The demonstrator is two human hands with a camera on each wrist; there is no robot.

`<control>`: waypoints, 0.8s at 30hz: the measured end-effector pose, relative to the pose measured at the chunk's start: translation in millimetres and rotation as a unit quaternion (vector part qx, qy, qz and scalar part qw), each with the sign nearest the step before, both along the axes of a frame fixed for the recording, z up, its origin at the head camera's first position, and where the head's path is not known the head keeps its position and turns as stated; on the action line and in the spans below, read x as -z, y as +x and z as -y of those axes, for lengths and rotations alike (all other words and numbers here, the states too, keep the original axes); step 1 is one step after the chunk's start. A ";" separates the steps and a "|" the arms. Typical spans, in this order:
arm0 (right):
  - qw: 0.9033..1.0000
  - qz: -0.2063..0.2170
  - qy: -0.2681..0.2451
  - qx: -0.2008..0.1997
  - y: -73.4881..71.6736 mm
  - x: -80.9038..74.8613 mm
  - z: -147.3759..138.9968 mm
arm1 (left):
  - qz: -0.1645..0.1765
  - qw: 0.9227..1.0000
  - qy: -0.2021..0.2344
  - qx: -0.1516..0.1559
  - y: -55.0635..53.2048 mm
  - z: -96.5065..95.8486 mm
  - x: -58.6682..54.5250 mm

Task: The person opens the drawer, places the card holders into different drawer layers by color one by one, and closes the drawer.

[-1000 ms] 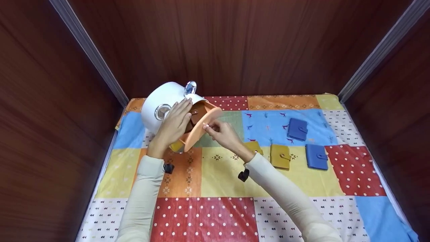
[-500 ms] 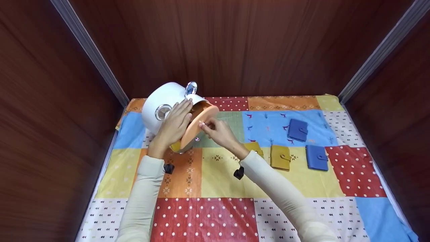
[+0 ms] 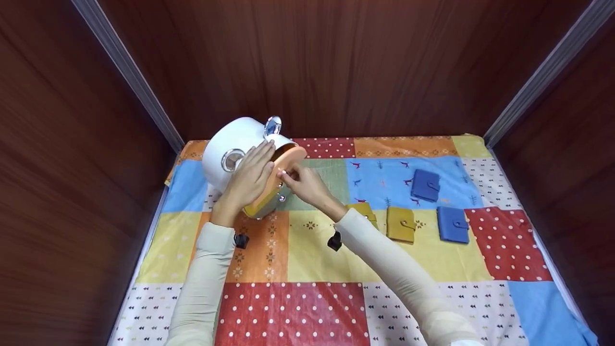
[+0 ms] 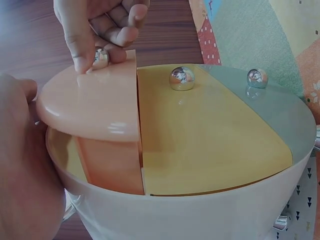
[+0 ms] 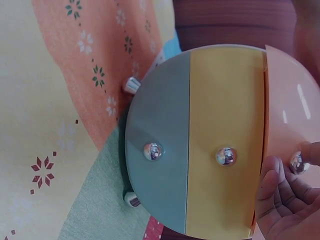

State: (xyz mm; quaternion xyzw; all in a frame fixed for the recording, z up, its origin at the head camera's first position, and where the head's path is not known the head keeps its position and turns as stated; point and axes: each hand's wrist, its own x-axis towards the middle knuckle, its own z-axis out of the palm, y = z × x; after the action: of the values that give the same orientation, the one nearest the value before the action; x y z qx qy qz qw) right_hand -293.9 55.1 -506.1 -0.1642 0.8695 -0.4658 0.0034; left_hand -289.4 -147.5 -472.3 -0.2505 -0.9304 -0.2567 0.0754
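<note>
A small white drum-shaped drawer chest (image 3: 223,139) with silver knobs and feet lies at the back left of the table. My left hand (image 3: 247,180) rests on its white side, fingers straight. The orange drawer (image 4: 90,107) stands partly out from the chest front. With thumb and fingers, my right hand (image 3: 305,185) pinches that drawer's silver knob (image 5: 298,164). Beside it, the yellow drawer (image 4: 210,130) and the grey-green drawer (image 5: 157,115) sit flush in the front. What lies inside the orange drawer is hidden behind its front.
To the right on the patchwork cloth (image 3: 293,312) lie small snap-strap wallets: two mustard, one nearer (image 3: 401,224) and one partly behind the right wrist (image 3: 362,211), and two blue, one farther (image 3: 425,185) and one nearer (image 3: 453,224). Brown wood panels (image 3: 307,67) enclose the table.
My right hand has pushed the orange drawer left, farther into the chest. The brown inside seen earlier is now mostly covered. My left hand has stayed in place on the chest.
</note>
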 end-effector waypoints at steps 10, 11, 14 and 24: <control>0.999 -0.031 0.014 -0.003 -5.0 -0.3 7.2 | -0.007 1.000 0.002 0.001 0.1 0.0 0.5; 0.999 -0.030 0.014 -0.004 -5.3 -0.4 8.2 | -0.010 1.000 0.003 0.001 0.1 0.3 0.8; 1.000 -0.026 0.016 -0.004 -6.5 -0.3 10.9 | -0.014 1.000 0.005 0.002 0.1 0.6 1.3; 1.000 -0.012 0.018 0.003 -11.4 0.4 16.8 | -0.011 1.000 0.010 0.006 -0.5 0.7 1.3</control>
State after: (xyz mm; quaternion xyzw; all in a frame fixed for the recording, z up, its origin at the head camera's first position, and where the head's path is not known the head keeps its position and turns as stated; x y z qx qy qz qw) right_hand -305.3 38.3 -506.6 -0.1671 0.8781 -0.4484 -0.0051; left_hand -289.8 -148.2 -473.7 -0.2581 -0.9253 -0.2641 0.0864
